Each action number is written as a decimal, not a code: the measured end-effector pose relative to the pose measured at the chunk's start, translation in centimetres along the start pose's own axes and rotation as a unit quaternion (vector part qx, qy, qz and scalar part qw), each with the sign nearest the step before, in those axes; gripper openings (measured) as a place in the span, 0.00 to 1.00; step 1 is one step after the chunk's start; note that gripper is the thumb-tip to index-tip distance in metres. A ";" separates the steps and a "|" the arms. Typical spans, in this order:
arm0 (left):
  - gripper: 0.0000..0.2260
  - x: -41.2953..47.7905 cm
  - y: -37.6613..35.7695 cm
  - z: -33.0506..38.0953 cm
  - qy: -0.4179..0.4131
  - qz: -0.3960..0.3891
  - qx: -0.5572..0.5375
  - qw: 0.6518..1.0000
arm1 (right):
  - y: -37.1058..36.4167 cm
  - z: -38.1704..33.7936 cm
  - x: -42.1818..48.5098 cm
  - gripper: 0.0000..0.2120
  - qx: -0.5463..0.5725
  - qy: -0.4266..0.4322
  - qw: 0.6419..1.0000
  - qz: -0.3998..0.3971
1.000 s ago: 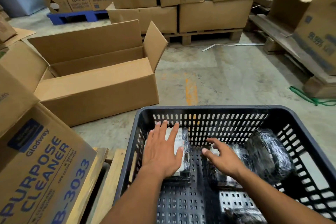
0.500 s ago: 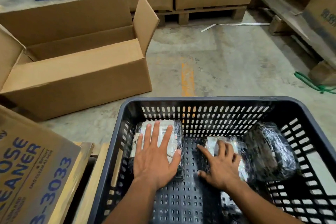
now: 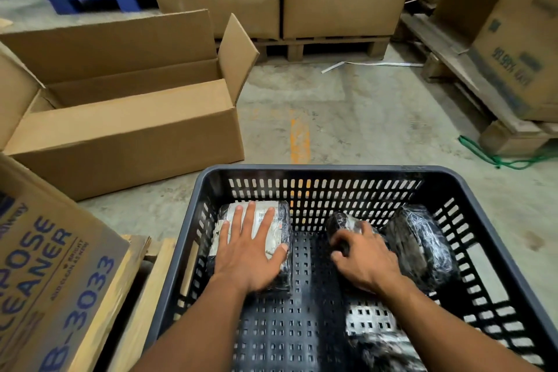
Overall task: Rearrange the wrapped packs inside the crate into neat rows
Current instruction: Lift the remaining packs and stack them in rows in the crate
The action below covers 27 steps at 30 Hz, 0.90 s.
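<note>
A dark perforated plastic crate [image 3: 311, 172] sits in front of me and holds several black wrapped packs. My left hand [image 3: 250, 251] lies flat, fingers spread, on the pack with a white label [image 3: 277, 217] in the crate's far left corner. My right hand [image 3: 362, 254] curls its fingers over the middle pack [image 3: 339, 222], gripping its left edge. A third pack [image 3: 419, 244] leans tilted just to the right of it. Another pack [image 3: 383, 350] lies blurred at the near edge under my right forearm.
An open cardboard box [image 3: 126, 133] stands on the concrete floor to the left. A printed cleaner carton [image 3: 51, 281] sits on a wooden pallet at the near left. Stacked cartons on pallets [image 3: 332, 9] line the back and right. A green cord [image 3: 495, 160] lies on the floor.
My right hand went from reaching to lying on the middle pack, then curled its fingers around its left edge. My left hand stayed flat on the labelled pack. The camera view shifted.
</note>
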<state>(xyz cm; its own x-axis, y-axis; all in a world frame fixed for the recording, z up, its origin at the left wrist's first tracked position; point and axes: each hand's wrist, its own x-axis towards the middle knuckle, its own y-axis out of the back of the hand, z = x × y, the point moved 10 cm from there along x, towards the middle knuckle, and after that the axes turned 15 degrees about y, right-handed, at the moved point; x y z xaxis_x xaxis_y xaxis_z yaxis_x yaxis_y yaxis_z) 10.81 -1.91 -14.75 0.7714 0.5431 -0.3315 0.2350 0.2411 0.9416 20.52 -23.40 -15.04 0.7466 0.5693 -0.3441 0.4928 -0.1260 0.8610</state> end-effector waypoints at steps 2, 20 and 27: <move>0.35 -0.1 0.0 0.0 -0.001 -0.020 -0.009 1.000 | 0.6 0.3 -0.9 0.22 -0.009 -0.013 1.000 0.009; 0.44 -4.1 5.7 2.9 0.052 -0.187 -0.493 0.848 | 8.5 1.2 -2.2 0.22 0.646 0.029 0.761 0.057; 0.45 -4.1 6.8 2.8 0.058 -0.337 -0.619 0.708 | 7.5 -2.9 -2.3 0.37 0.699 0.081 0.711 0.018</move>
<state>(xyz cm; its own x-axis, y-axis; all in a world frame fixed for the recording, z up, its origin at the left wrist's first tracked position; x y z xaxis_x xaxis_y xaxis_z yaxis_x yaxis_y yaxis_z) 10.90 -4.71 -6.85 0.6607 0.0151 -0.7505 -0.2264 0.9573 -0.1801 21.14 -23.29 -6.72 0.7648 0.6171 -0.1851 0.5221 -0.7620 -0.3831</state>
